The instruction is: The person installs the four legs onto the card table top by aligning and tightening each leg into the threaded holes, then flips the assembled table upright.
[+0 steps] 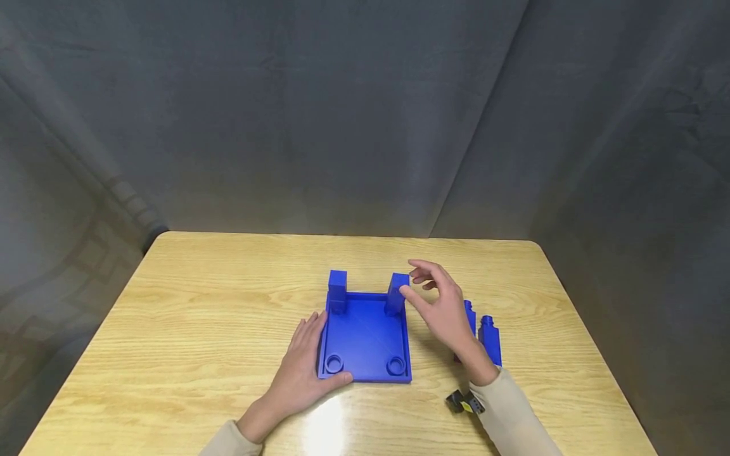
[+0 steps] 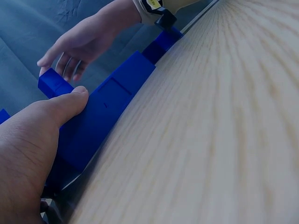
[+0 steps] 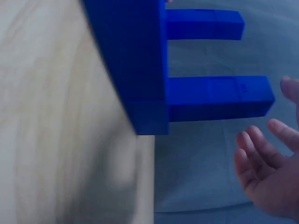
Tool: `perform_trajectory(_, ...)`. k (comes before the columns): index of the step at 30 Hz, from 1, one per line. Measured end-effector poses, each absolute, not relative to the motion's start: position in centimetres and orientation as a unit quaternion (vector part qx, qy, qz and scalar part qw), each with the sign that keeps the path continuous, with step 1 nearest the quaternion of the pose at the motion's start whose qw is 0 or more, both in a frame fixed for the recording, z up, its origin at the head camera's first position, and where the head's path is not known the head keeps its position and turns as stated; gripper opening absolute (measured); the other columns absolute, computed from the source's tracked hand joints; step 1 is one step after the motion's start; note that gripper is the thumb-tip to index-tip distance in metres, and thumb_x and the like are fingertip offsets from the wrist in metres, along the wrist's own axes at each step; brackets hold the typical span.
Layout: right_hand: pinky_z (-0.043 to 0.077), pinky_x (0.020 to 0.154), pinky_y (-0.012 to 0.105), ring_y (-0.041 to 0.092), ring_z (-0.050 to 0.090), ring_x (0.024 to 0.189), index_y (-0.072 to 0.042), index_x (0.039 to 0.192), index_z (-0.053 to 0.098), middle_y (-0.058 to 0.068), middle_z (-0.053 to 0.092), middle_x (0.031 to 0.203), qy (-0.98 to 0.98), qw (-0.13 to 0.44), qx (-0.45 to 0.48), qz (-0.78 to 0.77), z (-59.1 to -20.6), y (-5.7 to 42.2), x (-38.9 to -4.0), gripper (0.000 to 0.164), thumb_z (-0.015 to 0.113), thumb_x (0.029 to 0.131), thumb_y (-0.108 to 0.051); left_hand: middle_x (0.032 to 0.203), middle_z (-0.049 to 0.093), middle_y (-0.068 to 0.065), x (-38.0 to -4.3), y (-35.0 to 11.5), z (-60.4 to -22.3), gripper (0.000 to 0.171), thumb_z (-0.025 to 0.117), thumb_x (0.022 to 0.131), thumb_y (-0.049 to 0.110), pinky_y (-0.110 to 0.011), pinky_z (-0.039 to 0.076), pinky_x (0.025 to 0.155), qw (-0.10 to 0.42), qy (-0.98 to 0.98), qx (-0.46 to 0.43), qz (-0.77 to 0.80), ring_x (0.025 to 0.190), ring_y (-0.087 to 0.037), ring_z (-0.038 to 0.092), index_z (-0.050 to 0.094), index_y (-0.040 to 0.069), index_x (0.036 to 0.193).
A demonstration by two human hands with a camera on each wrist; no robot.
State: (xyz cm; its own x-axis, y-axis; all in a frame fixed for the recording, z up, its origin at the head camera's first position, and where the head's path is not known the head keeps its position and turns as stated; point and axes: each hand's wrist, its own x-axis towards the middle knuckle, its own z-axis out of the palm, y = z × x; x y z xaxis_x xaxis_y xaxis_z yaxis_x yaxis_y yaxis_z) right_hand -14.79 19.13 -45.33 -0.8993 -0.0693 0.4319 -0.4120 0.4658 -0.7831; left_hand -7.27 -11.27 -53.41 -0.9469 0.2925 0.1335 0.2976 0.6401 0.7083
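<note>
A square blue tray-like base [image 1: 367, 339] lies on the table with a raised rim. Two blue square posts, a left post [image 1: 338, 290] and a right post [image 1: 398, 292], stand upright at its far corners. Round sockets [image 1: 396, 365] show at the two near corners. My left hand [image 1: 299, 373] rests against the near left corner, fingers extended along the left side and thumb [image 2: 74, 102] along the front edge. Beside the right post's top, my right hand [image 1: 443, 310] is spread with loosely bent fingers, apart from the post in the right wrist view [image 3: 275, 172].
To the right of the base lie two loose blue posts, one [image 1: 490, 341] in plain sight and another [image 1: 469, 316] partly behind my right hand. A black device with a yellow label [image 1: 464, 402] sits at my right cuff. Grey curtains [image 1: 342, 126] surround the wooden table [image 1: 199, 316].
</note>
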Motion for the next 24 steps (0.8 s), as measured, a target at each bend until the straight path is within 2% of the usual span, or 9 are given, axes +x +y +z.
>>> perform_trajectory(4,0.058,0.089,0.032,0.021,0.07,0.105,-0.006,0.142,0.07,0.014,0.075,0.118,-0.83,0.17,0.132,0.515,-44.9,19.4,-14.3,0.04,0.079,0.103,-0.008,0.179,0.028,-0.026,-7.2,-11.3,-53.5,0.131,0.088,0.083,0.068,-0.067,0.017,0.135,-0.002,-0.906,-0.16,-0.391,0.166,-0.05,0.021,0.024,0.002,0.175)
perform_trajectory(8,0.057,0.089,0.028,0.013,0.067,0.103,-0.005,0.14,0.071,0.016,0.075,0.116,-0.829,0.182,0.126,0.513,-44.9,19.8,-13.4,0.036,0.076,0.105,-0.006,0.179,0.028,-0.025,-7.3,-11.3,-53.6,0.13,0.088,0.083,0.067,-0.068,0.017,0.135,-0.003,-0.904,-0.163,-0.395,0.167,-0.049,0.022,0.023,0.002,0.175)
perform_trajectory(11,0.056,0.089,0.026,0.012,0.067,0.102,-0.006,0.14,0.072,0.015,0.076,0.115,-0.836,0.199,0.127,0.496,-44.9,20.3,-12.6,0.036,0.075,0.104,-0.003,0.179,0.028,-0.026,-7.3,-11.3,-53.6,0.13,0.088,0.083,0.066,-0.068,0.017,0.135,0.001,-0.901,-0.167,-0.401,0.167,-0.049,0.022,0.024,0.001,0.175)
perform_trajectory(18,0.053,0.087,0.019,0.019,0.069,0.097,-0.006,0.14,0.071,0.011,0.075,0.114,-0.858,0.232,0.122,0.441,-45.4,22.0,-10.2,0.042,0.078,0.099,0.002,0.179,0.029,-0.026,-7.3,-11.2,-53.6,0.13,0.088,0.083,0.067,-0.067,0.017,0.135,0.006,-0.9,-0.167,-0.401,0.167,-0.048,0.023,0.024,0.002,0.176)
perform_trajectory(24,0.052,0.082,0.014,0.007,0.064,0.09,-0.002,0.136,0.072,0.013,0.074,0.108,-0.862,0.238,0.078,0.44,-45.4,23.1,-7.8,0.042,0.081,0.096,0.004,0.179,0.028,-0.025,-7.4,-11.2,-53.5,0.13,0.087,0.083,0.069,-0.067,0.017,0.135,0.004,-0.901,-0.166,-0.4,0.167,-0.047,0.022,0.023,0.005,0.177)
